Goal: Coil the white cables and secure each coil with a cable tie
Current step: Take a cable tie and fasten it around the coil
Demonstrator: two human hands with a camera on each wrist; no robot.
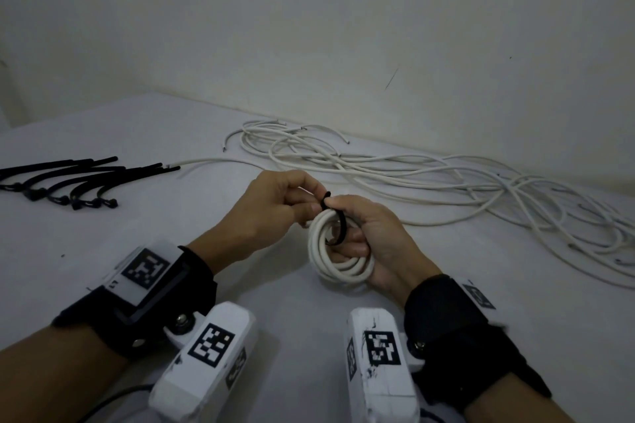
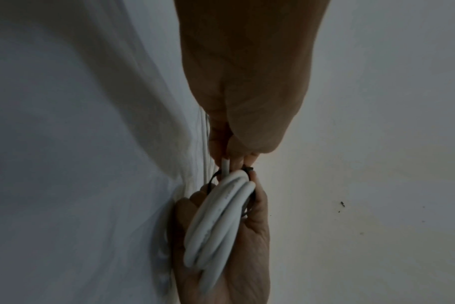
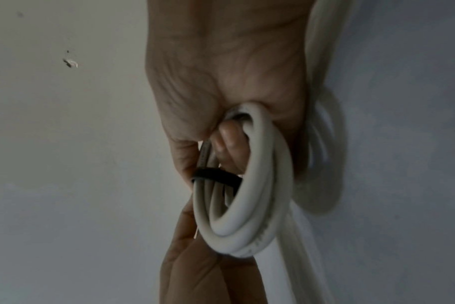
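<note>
White round cable wound into a small coil (image 1: 338, 251) is gripped above the desk (image 1: 103, 251) by the right hand (image 1: 381, 237) while a black cable tie (image 1: 338, 216) around it is pinched at its head by the left hand (image 1: 275, 209), so one coil is judged nearly secured, with a loose tangle of white cables (image 1: 446, 182) at two o'clock and spare black ties (image 1: 75, 182) at ten o'clock left.

The right hand (image 3: 221, 67) fills the upper middle of the right wrist view, its fingers (image 3: 229, 142) curled through the centre of a coiled white cable (image 3: 260, 195) of several stacked loops. A black cable tie (image 3: 216, 175) crosses the coil's left strands as a flat band, just below those curled fingers, with the thumb side of the hand touching its left end. Below the coil, the left hand (image 3: 195, 273) rises from the bottom edge, its fingers reaching up against the coil's left side toward the tie. Right of the coil, blurred loose white cables (image 3: 322, 127) lie on the pale surface (image 3: 403, 164), with the coil's shadow beside them.
</note>
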